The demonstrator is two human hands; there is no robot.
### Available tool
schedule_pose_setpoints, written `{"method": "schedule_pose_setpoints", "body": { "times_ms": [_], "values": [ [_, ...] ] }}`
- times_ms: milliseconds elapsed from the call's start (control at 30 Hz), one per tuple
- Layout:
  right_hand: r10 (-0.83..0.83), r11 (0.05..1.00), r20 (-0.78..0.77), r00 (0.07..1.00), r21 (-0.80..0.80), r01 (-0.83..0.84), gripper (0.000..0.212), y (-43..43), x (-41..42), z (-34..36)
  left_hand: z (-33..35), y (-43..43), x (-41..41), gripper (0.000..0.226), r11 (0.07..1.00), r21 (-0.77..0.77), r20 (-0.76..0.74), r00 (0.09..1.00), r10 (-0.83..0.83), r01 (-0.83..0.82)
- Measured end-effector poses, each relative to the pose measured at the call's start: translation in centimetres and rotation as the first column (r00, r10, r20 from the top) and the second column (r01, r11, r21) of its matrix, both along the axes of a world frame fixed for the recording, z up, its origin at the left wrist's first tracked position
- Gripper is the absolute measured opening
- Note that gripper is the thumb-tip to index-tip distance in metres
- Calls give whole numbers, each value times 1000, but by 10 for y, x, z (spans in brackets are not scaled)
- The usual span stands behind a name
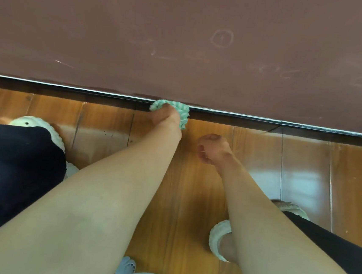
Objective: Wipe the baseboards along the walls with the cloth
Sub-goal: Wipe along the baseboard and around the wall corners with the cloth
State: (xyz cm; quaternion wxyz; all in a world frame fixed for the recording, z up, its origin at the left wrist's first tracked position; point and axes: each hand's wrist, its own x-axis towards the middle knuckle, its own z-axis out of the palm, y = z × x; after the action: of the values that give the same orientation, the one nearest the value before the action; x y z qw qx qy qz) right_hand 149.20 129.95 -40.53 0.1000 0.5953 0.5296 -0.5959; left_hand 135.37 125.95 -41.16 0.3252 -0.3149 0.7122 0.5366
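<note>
Head view: left grip (166,120) holds bunched green cloth (182,110) in curled fingers and presses it on dark baseboard (69,95) at foot of brown wall (119,31). Right grip (213,148) curled in fist, holds nothing, low near wooden floor (192,193); contact not clear. Step in hand: wiping stroke on baseboard. Next move likely calls for steady pressure and sideways slide along strip.

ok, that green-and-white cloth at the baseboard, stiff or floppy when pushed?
Probably floppy: the cloth bunches and drapes around the left hand. Likely light, since its fluffy pile looks airy. It should drag rather than slip along the baseboard.
</note>
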Motion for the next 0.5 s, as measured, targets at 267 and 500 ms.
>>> {"method": "schedule_pose_setpoints", "body": {
  "times_ms": [267, 500],
  "values": [
    [-61, 998, 29, 998, 1, 61, 23, 15, 2, 0, -2, 20, 10, 39, 998, 34, -2, 999, 45, -45],
    [21, 1000, -6, 1000, 8, -21, 24, 23, -9, 0, -3, 39, 18, 64, 994, -100, -4, 999, -37, 36]
  ]
}}
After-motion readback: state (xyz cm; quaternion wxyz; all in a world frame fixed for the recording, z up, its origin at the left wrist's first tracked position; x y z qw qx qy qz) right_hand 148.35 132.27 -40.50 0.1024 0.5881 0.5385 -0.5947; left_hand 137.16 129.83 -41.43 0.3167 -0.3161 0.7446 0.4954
